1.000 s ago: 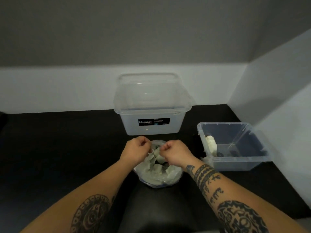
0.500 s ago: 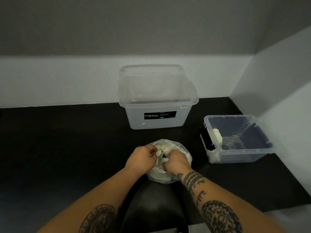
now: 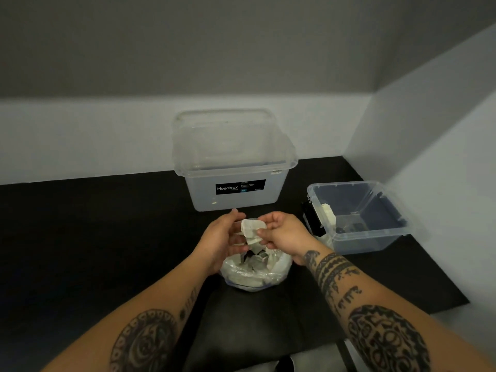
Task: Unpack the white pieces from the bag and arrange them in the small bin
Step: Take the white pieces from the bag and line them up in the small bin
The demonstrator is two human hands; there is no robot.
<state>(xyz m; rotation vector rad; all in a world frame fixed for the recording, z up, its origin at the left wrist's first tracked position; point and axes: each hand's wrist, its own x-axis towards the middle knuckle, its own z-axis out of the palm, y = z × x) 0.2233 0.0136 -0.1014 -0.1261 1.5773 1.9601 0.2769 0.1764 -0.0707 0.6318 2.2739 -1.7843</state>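
A clear plastic bag [image 3: 255, 275] with several white pieces lies open on the black table in front of me. Just above its mouth, both hands hold a small stack of white pieces [image 3: 251, 230]. My right hand [image 3: 285, 232] pinches the stack with thumb and fingers. My left hand [image 3: 221, 238] cups it from the left, fingers curled around its lower part. The small clear bin [image 3: 375, 244] stands to the right, with one white piece [image 3: 328, 212] leaning against its left inner wall and some small dark items on its floor.
A large clear Megabox tub [image 3: 230, 196] stands behind the bag, against the back wall. White walls close the table at the back and the right. A black object [image 3: 312, 221] sits against the small bin's left side. A dark chair seat lies under my forearms.
Both hands have risen out of the bag's mouth with a stack of white pieces between them; earlier they were down inside the bag.
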